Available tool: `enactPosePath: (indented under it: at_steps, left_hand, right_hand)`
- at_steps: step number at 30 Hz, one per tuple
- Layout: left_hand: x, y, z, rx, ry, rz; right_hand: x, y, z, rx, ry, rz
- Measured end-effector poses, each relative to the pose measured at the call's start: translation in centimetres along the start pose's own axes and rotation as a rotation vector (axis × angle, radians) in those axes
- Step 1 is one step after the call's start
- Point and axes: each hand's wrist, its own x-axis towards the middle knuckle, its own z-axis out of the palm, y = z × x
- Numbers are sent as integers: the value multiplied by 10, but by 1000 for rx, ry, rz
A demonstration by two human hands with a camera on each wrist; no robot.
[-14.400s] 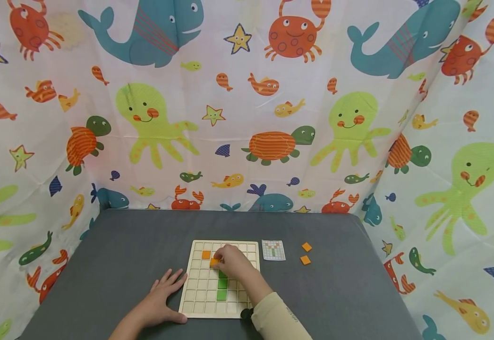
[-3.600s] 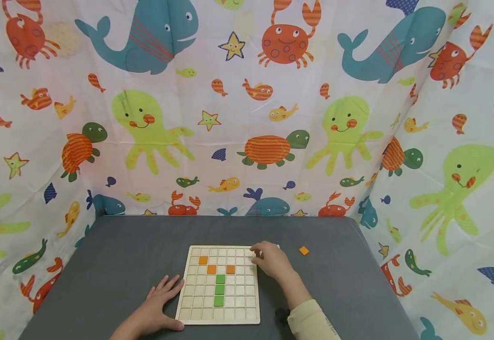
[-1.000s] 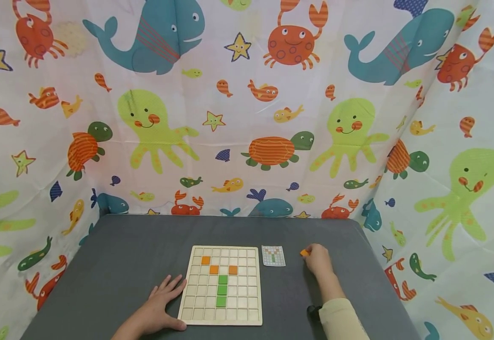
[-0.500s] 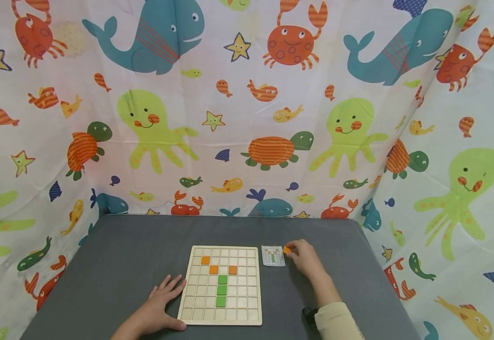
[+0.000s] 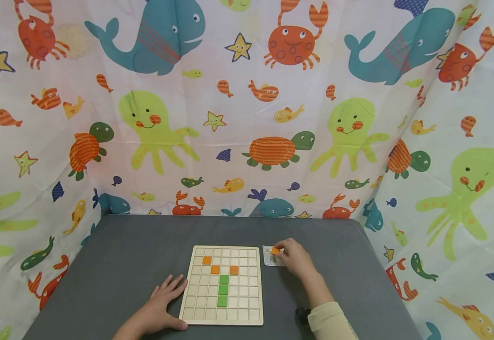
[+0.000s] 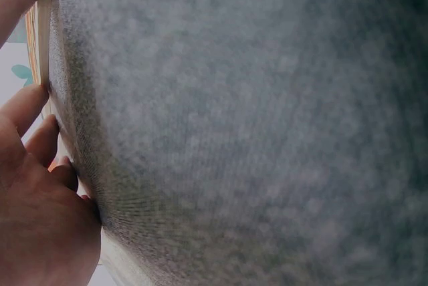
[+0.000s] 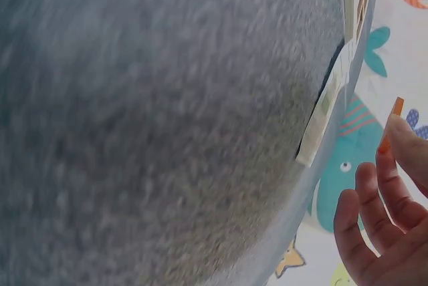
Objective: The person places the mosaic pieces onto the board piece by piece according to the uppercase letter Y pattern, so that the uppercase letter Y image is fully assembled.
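A pale wooden grid board lies on the table, with several orange and green square tiles in its cells. The green tiles form a column, and an orange tile sits up and to the right of it. My left hand rests at the board's left edge with spread fingers touching it. My right hand pinches another orange square tile between thumb and finger, over the small printed pattern card. In the right wrist view that tile is raised above the table.
The dark grey tabletop spreads around the board. A curtain printed with sea animals rises behind the table and along both sides. A small black object is by the right sleeve.
My right hand has picked up the last loose orange tile at the right and carried it left over the card. The left hand stays at the board's edge.
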Motion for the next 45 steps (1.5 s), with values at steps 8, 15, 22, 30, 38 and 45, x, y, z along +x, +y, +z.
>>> enactPosePath:
  at_steps: [8,15,22,30,38,45]
  left_hand:
    - [-1,3,-1,3,1,7]
    - [-2,5,-2,-4,-2,0]
    - [0,4,-3,10,9,3]
    - [-1,4,-2,13,7,7]
    - [0,8,-4,32,8,20]
    - [-3,6,-2,13,14,18]
  right_hand:
    - [1,-14,10,1,-29,-55]
    - [4,-31,16,14,-45,-95]
    - [7,-45,21,11,-78,-113]
    - [10,-55,29,-1,-90,-150]
    - [13,-58,37,-10,-108,-164]
    - [17,-64,46,-56,-154,-185]
